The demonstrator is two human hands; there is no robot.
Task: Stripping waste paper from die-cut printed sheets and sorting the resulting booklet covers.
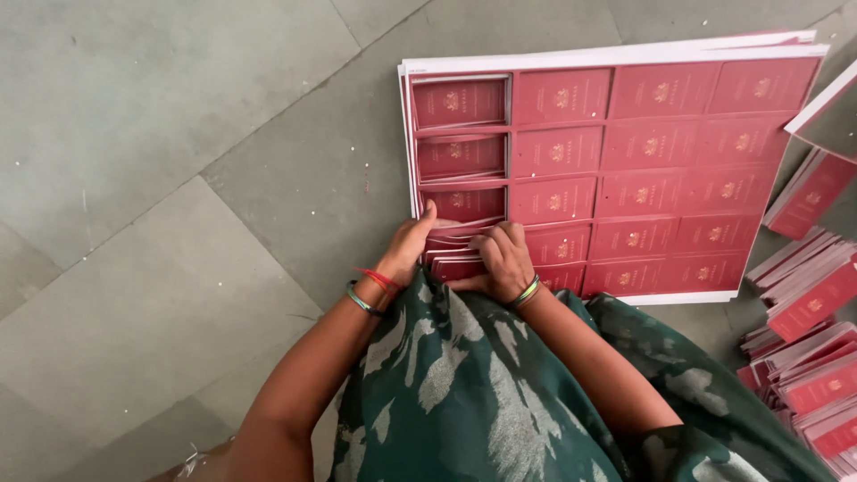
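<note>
Left hand: we curl our fingers over the edge of the red printed sheets on the grey floor | Right hand: fingers bunched, pinching loose red cards | Cut cards: piled at right

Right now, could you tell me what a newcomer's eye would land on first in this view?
First, the big stack of printed red sheets lying on the grey stone floor, gridded with red label panels. At its near left corner, the left hand and right hand press on loosened red labels. Piles of separated red labels lie at the right edge.
</note>
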